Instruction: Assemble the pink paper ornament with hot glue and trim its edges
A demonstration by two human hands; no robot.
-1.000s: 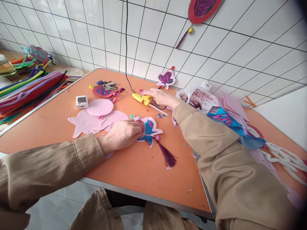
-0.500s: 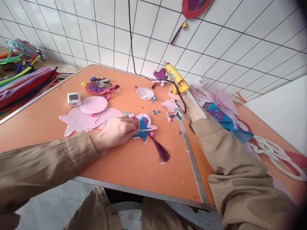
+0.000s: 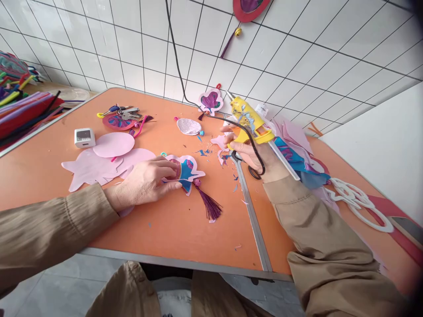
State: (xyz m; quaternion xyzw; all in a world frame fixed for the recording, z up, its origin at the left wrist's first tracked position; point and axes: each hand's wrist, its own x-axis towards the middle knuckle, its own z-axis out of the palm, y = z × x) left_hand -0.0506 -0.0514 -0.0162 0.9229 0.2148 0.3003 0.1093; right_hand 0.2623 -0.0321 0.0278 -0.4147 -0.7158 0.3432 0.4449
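Note:
My left hand [image 3: 143, 181] holds the near edge of a pink-bordered ornament [image 3: 187, 169] between thumb and fingers. Blue and purple patches cover its middle, and part of it is hidden beneath my fingers. A purple bead and a dark purple tassel [image 3: 211, 204] hang from its right side and rest on the table. My right hand [image 3: 247, 152] is wrapped round the handle of a yellow hot glue gun [image 3: 251, 119], raised above the table with its nozzle pointing up and left. A white glue stick [image 3: 287, 163] sticks out of its back end.
Pink cut-outs [image 3: 89, 169], a white charger [image 3: 84, 138] and keys [image 3: 128, 114] lie left. Behind are a pale oval ornament [image 3: 189, 127] and a purple-centred one [image 3: 210, 101]. The gun's black cord [image 3: 178, 66] runs up the tiled wall. Scraps and white tubing [image 3: 360, 202] lie right.
The glue gun has come nearer and its handle now shows. My left thumb has shifted along the ornament's edge. The whole view has swung slightly right.

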